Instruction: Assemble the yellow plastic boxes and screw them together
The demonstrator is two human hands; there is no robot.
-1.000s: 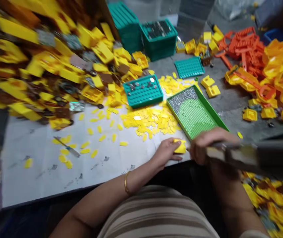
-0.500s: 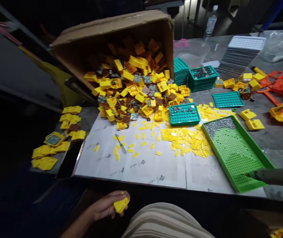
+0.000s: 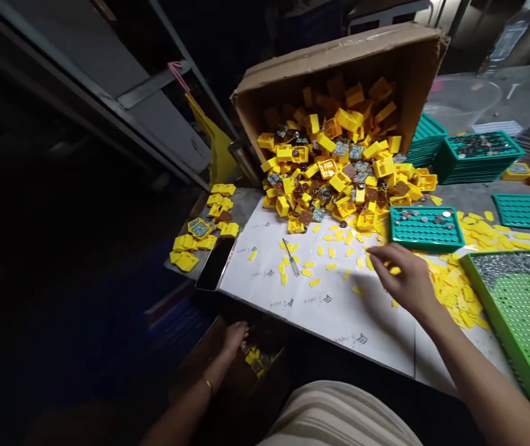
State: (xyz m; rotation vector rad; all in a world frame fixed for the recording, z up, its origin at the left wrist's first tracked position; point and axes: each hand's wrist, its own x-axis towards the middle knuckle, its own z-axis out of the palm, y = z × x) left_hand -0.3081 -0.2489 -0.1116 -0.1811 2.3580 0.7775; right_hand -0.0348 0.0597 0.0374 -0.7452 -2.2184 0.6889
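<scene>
In the head view, the left hand (image 3: 235, 337) hangs beside yellow blocks (image 3: 256, 360) lower than the surface (image 3: 246, 275), fingers loosely curled; whether it grips anything, I cannot tell. The right hand (image 3: 382, 263), half open, nothing visible in it, is among scattered yellow tabs (image 3: 331, 253), apparently mid-reach; lifting one calls for a fingertip pinch. Tabs point variously; the nearest's long axis runs roughly bodyward.
</scene>
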